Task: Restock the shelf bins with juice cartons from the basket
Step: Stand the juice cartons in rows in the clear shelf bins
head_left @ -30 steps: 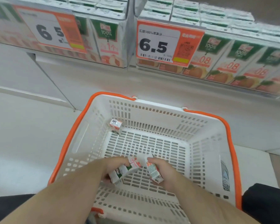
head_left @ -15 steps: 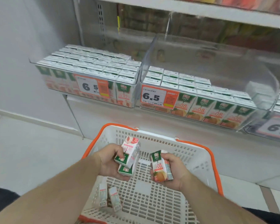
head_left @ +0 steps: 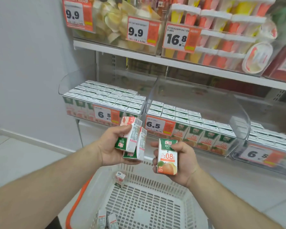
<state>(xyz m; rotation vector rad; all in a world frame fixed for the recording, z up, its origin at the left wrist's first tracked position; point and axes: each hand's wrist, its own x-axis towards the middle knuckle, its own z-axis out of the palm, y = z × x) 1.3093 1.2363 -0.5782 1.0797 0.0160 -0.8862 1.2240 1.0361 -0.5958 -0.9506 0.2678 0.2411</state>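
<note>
My left hand point(head_left: 111, 147) grips two small pink-and-green juice cartons point(head_left: 133, 138), held upside down above the basket. My right hand point(head_left: 182, 161) holds one upright orange-picture juice carton point(head_left: 167, 157). Both hands hover in front of the lower shelf. Below them is the white basket with orange rim point(head_left: 76, 204); one carton point(head_left: 120, 177) stands at its far left corner and two more cartons point(head_left: 106, 220) lie near its front. The left clear bin point(head_left: 104, 100) is packed with cartons; the middle clear bin point(head_left: 188, 116) holds orange cartons with free room at its back.
A third clear bin point(head_left: 271, 146) sits at the right with a 6.5 price tag. The shelf above point(head_left: 172, 61) carries fruit cups and price tags of 9.9 and 16.8. A white wall and pale floor lie to the left.
Both hands lifted their cartons out of the basket and up toward the shelf bins. My view tilted upward, bringing the upper shelf into sight.
</note>
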